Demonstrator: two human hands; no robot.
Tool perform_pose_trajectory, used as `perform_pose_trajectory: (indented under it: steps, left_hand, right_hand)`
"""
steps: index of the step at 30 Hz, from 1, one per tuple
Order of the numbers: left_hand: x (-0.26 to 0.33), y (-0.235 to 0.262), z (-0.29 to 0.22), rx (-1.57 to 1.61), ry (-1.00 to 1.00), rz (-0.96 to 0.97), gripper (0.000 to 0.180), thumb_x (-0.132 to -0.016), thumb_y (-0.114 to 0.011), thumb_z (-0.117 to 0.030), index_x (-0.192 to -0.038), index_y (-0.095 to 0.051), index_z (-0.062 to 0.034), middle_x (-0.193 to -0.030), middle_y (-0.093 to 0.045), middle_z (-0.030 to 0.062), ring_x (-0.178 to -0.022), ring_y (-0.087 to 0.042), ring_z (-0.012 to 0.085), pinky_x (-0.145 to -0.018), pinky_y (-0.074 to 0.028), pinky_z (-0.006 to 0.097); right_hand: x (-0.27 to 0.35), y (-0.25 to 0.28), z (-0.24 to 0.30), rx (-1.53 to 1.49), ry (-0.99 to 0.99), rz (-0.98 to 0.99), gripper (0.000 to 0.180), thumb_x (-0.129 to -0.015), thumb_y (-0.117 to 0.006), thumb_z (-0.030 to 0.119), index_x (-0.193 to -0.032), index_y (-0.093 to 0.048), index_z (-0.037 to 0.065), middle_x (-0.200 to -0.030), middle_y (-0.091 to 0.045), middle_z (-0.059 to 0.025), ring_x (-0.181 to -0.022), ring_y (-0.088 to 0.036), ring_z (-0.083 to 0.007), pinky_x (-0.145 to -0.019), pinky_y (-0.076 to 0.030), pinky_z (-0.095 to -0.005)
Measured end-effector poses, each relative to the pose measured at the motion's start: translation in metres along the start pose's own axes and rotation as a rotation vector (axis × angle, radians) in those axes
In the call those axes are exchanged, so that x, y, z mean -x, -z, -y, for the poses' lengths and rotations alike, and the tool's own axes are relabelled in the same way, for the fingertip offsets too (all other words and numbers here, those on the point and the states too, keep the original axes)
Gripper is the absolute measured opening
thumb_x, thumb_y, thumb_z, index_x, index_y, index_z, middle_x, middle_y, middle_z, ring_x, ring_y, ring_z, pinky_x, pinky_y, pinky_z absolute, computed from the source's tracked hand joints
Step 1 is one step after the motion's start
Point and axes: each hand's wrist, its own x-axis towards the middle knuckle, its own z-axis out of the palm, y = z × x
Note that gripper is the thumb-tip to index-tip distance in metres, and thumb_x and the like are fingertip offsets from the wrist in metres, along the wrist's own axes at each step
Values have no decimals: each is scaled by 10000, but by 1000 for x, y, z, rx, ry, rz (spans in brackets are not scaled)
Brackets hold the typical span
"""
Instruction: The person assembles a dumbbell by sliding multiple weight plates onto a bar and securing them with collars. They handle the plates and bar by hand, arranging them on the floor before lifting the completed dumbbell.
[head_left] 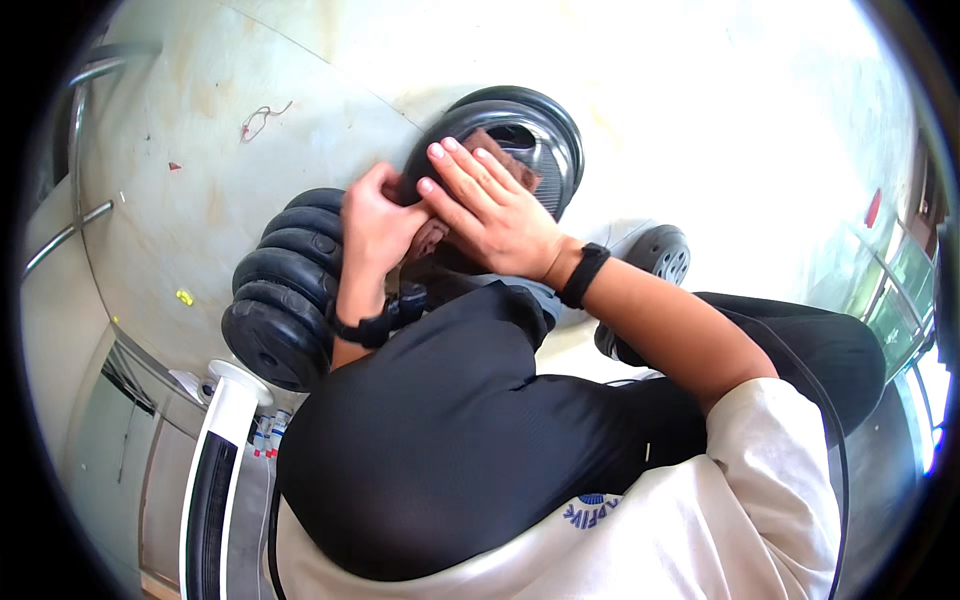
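A round black weight plate [556, 135] with an oval slot and a ribbed patch lies ahead of my knees, another dark rim showing beneath it. A brown cloth [512, 160] is on its face, and another bit of cloth shows between my wrists. My right hand [497, 218] lies flat over the cloth, fingers stretched toward the upper left. At the plate's left rim, my left hand [378, 225] is closed with curled fingers, its thumb pointing toward the right hand; its fingertips are partly hidden.
Several black weight plates [285, 285] stand in a row beside my left forearm. A white tower-shaped appliance [225, 420] is at the lower left. My grey clog [660, 252] rests on the pale floor. Metal tubing [75, 150] lines the far left; a reddish string [262, 122] lies on the floor.
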Motion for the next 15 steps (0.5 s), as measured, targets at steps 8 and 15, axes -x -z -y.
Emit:
perform_pose_trajectory:
  steps: [8, 15]
  left_hand:
    - [37, 16, -80, -381, -488, -206, 336, -641, -825, -108, -668, -501, -24, -616, -544, 21, -524, -501, 73, -464, -403, 250]
    - [29, -12, -96, -314, -811, 232, 448, -684, -815, -321, -853, -553, 1, -783, -453, 92, -662, -511, 203, -545, -415, 292]
  right_hand:
    - [4, 6, 24, -614, -406, -316, 696, -788, -684, 152, -1426, -406, 127, -1520, -194, -287, -1412, -173, -484, -1116, -242, -545]
    - [13, 53, 8, -1300, -1117, -656, 386, -1005, -406, 401, -1081, -539, 48, -931, -598, -73, -764, -588, -155, -641, -490, -294]
